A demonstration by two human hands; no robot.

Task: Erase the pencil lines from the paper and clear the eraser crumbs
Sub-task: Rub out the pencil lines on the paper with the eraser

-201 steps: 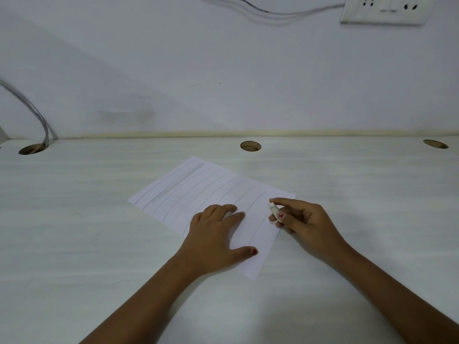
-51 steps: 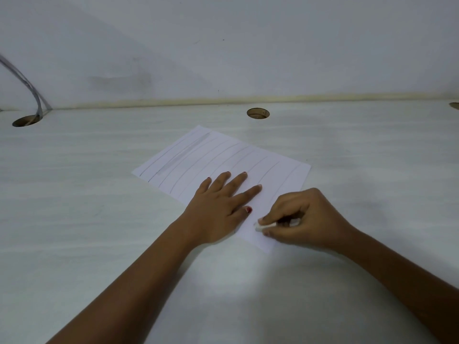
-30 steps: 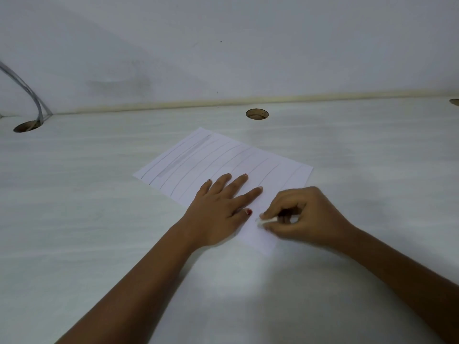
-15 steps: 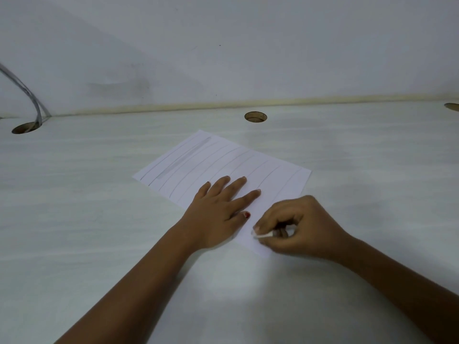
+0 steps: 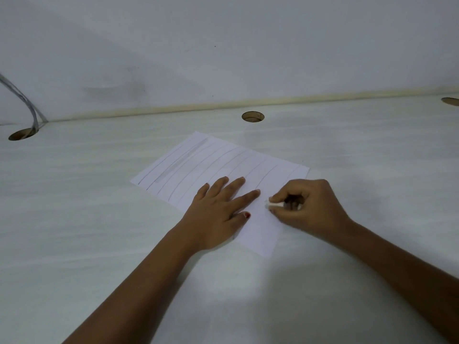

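Observation:
A white sheet of paper [image 5: 198,165] lies at an angle on the pale desk [image 5: 74,219], with several pencil lines running across it and a grey smudged band near its far left edge. My left hand [image 5: 218,212] lies flat on the sheet's near half, fingers spread, pinning it down. My right hand [image 5: 308,207] is curled around a small white eraser [image 5: 273,205], whose tip touches the paper just right of my left index finger. The near right part of the sheet looks blank. No crumbs are visible.
The desk meets a white wall [image 5: 248,58] at the back. Three round cable holes sit along the rear: one at the left [image 5: 21,134] with a grey cable [image 5: 22,98] running into it, one in the middle [image 5: 252,116], one at the far right [image 5: 450,101].
My right hand with the eraser has rubbed back and forth over the sheet's near right part, ending a little farther up the paper. My left hand has kept pressing the sheet.

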